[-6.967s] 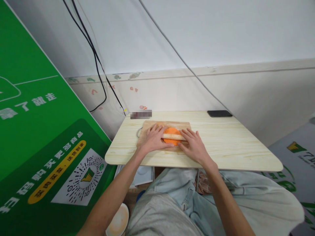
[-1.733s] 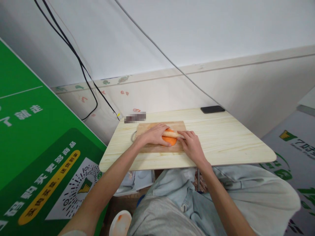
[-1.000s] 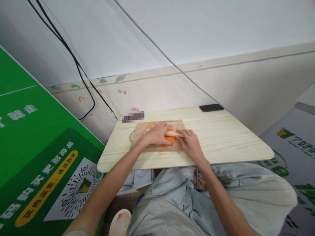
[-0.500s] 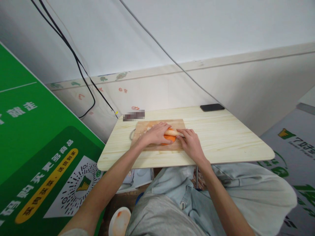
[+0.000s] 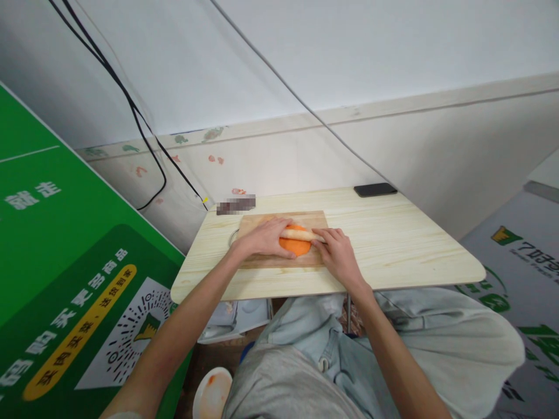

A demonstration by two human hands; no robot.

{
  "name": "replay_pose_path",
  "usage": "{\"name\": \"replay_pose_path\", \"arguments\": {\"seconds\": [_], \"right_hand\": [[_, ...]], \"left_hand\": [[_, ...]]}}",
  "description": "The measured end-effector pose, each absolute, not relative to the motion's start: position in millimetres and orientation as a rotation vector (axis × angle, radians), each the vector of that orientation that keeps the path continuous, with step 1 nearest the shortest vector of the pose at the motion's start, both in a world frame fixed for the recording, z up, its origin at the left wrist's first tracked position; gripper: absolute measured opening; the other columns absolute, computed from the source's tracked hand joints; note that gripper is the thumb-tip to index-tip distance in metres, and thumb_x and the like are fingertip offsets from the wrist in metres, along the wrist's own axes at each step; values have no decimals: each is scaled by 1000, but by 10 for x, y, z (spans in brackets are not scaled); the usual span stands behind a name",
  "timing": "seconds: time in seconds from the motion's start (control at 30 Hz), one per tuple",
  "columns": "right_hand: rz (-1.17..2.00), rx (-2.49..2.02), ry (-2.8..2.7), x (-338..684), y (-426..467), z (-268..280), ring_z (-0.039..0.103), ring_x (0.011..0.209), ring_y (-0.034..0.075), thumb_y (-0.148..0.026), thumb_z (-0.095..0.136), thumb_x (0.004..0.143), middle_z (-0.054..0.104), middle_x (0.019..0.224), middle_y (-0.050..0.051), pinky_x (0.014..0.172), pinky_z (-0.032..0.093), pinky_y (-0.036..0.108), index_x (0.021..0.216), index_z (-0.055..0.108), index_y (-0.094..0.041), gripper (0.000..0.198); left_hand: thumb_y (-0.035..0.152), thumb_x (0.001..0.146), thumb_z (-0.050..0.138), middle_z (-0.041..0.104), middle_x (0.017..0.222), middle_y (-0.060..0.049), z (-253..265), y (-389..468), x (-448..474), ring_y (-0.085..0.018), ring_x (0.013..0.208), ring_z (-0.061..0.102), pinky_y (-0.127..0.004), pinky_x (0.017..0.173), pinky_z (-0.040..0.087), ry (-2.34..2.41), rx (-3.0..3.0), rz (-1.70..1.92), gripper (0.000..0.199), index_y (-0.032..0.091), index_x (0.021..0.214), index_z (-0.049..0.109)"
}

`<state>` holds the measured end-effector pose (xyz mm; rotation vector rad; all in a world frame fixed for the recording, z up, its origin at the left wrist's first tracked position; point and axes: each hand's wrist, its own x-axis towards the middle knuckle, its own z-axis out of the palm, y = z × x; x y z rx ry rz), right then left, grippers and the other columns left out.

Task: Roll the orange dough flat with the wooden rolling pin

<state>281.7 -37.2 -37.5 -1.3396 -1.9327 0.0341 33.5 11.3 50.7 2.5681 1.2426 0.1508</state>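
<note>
A pale wooden rolling pin [image 5: 302, 234] lies across a flat piece of orange dough [image 5: 295, 247] on a wooden cutting board [image 5: 315, 219]. My left hand [image 5: 267, 237] covers the pin's left end, fingers on the far side and thumb on the near side by the dough's edge. That end is hidden under the palm. With fingers closed round it, my right hand [image 5: 337, 251] holds the pin's narrow right end. Dough shows on both sides of the pin between my hands.
The board rests on a light wood-grain table [image 5: 393, 238]. A black phone [image 5: 375, 190] lies at the back right, and a blurred-out item [image 5: 236, 205] at the back left. Below stands a stained white dish [image 5: 212, 393]. A green panel [image 5: 65, 233] flanks the left side.
My left hand has slid a little left, uncovering more of the dough and the pin. My right hand stays nearly in place on the pin's right end.
</note>
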Motion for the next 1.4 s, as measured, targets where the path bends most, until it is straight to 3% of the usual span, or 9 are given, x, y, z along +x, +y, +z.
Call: {"name": "replay_pose_path", "arguments": {"seconds": [0.2,0.47,0.67,0.93,1.1,1.4], "right_hand": [[28,-1343,-1950,2824,-382,-358,63,112,32,-34,54,109,77,122,13,93,52,47,134,74,-24,33],[46,-1337,-1956,2827,-383,-355,63,113,32,-34,53,109,76,125,13,94,51,48,137,73,-26,35],[30,-1358,-1972,2816,-403,-333,62,115,32,-32,53,109,76,126,13,94,50,47,135,72,-24,33],[46,-1338,-1955,2821,-392,-350,62,115,32,-32,53,109,77,126,12,93,50,47,134,72,-25,32],[44,-1334,-1963,2827,-395,-347,62,115,32,-32,53,109,76,126,13,94,50,48,134,72,-24,33],[-3,-1357,-1958,2836,-412,-333,62,115,32,-33,51,110,76,125,13,95,49,48,135,72,-25,33]], "left_hand": [[52,76,87,59,159,-18,512,44,367,-36,146,56,-48,125,42,1258,2482,228,94,16,155,53],[51,80,85,64,153,-15,553,26,342,-36,141,60,-48,122,45,1212,2486,239,84,20,152,56],[64,77,88,53,164,-18,440,68,232,-37,152,51,-51,129,36,1189,2520,275,101,19,159,50],[62,78,89,58,161,-14,301,77,44,-35,149,54,-50,129,37,1181,2487,432,96,22,158,53],[68,74,89,54,165,-15,383,78,130,-38,153,50,-55,130,32,1196,2541,366,109,24,164,46],[48,71,96,49,170,-12,559,454,25,-34,154,51,-49,130,36,897,2538,190,116,30,169,38]]}}
